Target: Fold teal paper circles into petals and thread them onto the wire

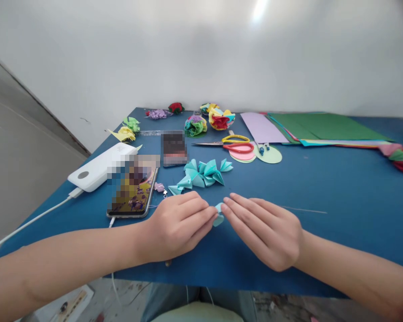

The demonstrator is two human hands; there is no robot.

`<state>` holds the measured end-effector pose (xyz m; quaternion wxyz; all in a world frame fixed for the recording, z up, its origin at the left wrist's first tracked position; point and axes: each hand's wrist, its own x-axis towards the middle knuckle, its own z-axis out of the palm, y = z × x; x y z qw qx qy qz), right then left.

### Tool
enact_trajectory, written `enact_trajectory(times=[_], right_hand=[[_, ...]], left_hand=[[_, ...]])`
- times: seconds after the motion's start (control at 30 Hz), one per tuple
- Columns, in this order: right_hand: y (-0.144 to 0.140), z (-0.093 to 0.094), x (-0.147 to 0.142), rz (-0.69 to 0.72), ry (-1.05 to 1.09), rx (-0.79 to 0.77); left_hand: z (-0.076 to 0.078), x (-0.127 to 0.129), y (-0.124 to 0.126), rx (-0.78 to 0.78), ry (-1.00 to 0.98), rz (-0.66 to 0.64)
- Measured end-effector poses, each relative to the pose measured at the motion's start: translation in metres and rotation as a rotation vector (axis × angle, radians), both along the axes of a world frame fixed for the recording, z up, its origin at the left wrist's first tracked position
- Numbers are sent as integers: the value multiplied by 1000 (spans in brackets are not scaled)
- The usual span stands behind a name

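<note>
At six o'clock on the blue table [322,188], a small light-blue paper piece [218,214] is being pinched between narrowed fingertips of the left hand [177,226] and right hand [265,232], apparently for creasing, with folded light-blue petals [203,174] being kept at twelve o'clock of it.

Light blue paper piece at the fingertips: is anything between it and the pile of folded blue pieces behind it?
Nothing visible. Both hands, left hand and right hand, pinch the paper piece; only bare blue table separates it from the folded pile.

Both forearms are bare to the frame edge, with no sleeves, rings or watch in view; the left hand [176,226] and right hand [268,232] are ungloved, nails apparently short and unpainted.
</note>
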<state>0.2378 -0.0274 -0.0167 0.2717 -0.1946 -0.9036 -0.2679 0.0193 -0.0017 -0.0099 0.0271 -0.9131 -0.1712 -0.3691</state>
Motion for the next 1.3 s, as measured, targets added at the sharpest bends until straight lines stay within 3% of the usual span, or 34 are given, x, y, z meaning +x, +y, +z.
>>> enact_trajectory(times=[0.33,0.9,1.3], right_hand=[[-7,6,-6,-67,-93,43],[-6,-1,-6,-35,111,-92],[-10,3,-8,-49,36,-6]], left_hand=[[2,-5,0,391,133,6],[-6,-6,1,351,102,-5],[-4,-6,1,356,117,-1]])
